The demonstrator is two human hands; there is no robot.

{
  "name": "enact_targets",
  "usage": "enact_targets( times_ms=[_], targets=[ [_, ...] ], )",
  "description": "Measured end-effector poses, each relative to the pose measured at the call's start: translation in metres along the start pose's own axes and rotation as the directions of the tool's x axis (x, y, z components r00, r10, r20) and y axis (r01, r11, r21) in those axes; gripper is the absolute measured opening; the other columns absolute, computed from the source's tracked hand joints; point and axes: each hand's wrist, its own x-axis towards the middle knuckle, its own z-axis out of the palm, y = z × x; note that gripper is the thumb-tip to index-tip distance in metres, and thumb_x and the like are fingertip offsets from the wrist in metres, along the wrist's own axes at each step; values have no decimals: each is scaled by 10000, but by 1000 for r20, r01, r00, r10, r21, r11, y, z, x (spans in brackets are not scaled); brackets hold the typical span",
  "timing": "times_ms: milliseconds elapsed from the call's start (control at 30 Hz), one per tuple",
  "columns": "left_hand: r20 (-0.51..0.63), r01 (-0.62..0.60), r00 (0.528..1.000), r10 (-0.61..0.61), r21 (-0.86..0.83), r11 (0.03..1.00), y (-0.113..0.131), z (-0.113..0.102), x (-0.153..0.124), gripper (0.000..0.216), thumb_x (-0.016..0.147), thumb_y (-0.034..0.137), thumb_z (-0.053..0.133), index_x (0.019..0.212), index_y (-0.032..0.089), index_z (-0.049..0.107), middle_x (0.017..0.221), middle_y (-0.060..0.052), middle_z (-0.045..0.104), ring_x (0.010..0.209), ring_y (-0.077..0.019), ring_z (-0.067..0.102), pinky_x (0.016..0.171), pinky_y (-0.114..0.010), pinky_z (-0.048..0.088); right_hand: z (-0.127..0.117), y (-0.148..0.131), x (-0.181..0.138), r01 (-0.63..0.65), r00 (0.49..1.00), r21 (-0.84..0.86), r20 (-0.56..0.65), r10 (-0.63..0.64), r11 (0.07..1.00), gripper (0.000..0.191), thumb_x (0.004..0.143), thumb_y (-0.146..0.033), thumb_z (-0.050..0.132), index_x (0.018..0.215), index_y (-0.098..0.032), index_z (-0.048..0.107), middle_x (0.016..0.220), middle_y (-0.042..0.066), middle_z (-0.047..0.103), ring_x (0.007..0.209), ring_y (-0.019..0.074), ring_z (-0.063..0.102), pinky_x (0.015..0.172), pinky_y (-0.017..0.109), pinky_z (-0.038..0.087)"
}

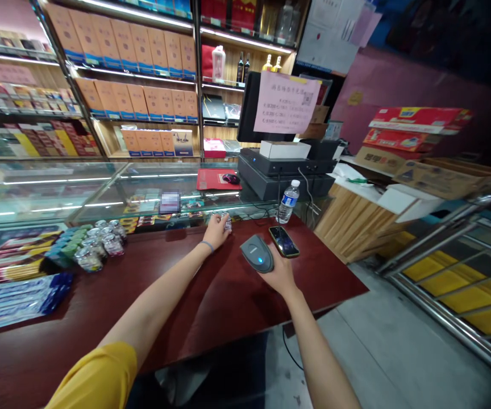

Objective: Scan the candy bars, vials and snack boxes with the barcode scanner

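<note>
My right hand [280, 274] grips a dark grey barcode scanner [256, 254], which has a blue light lit on top. Just beyond that hand lies a smartphone [284, 241] in a yellow-edged case. My left hand [216, 230], with a band round the wrist, is closed on a small shiny jar [227, 222] near the far edge of the dark red desk [177, 295]. The fingers cover most of this jar. Toward the left, several similar small jars [100, 244] stand beside green packs [67, 243] and blue-white packets [19, 301].
A water bottle [288, 201] stands behind the phone. Past the desk are a glass counter [100, 176], a mouse [231, 179] on a red pad [211, 178], and a monitor [252, 108] bearing a pink notice. Cartons [416, 139] and a metal railing [441, 267] are on the right.
</note>
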Motion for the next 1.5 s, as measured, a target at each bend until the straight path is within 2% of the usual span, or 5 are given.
enact_targets(
  times_ms=[367, 567, 733, 1000, 1500],
  targets=[
    [-59, 121, 987, -148, -328, 937, 12, -27, -27, 295, 848, 220, 647, 1143, 221, 644, 1185, -107, 622, 1144, -279, 557, 1061, -456, 405, 10, -11, -1, -44, 999, 0, 7, 44, 999, 465, 754, -308, 671, 1202, -252, 561, 890, 41, 759, 778, 264, 736, 628, 286, 516],
    [-26, 233, 887, -461, -836, 497, -1, -86, -77, 458, 826, 361, 722, 1247, 244, 583, 1120, -59, 659, 954, -191, 632, 859, -352, 536, 29, -30, 8, -15, 1000, 13, 19, 15, 1000, 440, 738, -312, 672, 1161, -237, 576, 806, 34, 746, 714, 271, 726, 590, 290, 493],
    [80, 229, 834, -545, -950, 211, -21, -150, -115, 487, 782, 335, 777, 1209, 255, 557, 1256, -59, 640, 993, -184, 660, 768, -321, 563, 62, -55, 19, 35, 998, 42, 42, -36, 999, 444, 740, -341, 668, 1161, -230, 580, 779, 33, 749, 685, 272, 731, 581, 287, 482],
    [141, 277, 789, -598, -950, 141, -58, -218, -160, 323, 821, 302, 733, 1100, 190, 615, 1294, -86, 655, 889, -166, 695, 558, -211, 522, 117, -104, 35, 169, 976, 136, 111, -185, 976, 487, 721, -335, 680, 1185, -237, 571, 794, 27, 758, 694, 275, 742, 603, 292, 496],
    [125, 219, 693, -710, -975, 42, -84, -233, -171, 248, 902, 287, 622, 1105, 147, 643, 1148, -93, 709, 808, -136, 681, 573, -215, 528, 133, -143, 6, 442, 789, 213, 371, -491, 871, 506, 702, -278, 678, 1195, -207, 584, 929, 57, 775, 736, 230, 736, 640, 271, 472]
  ],
)
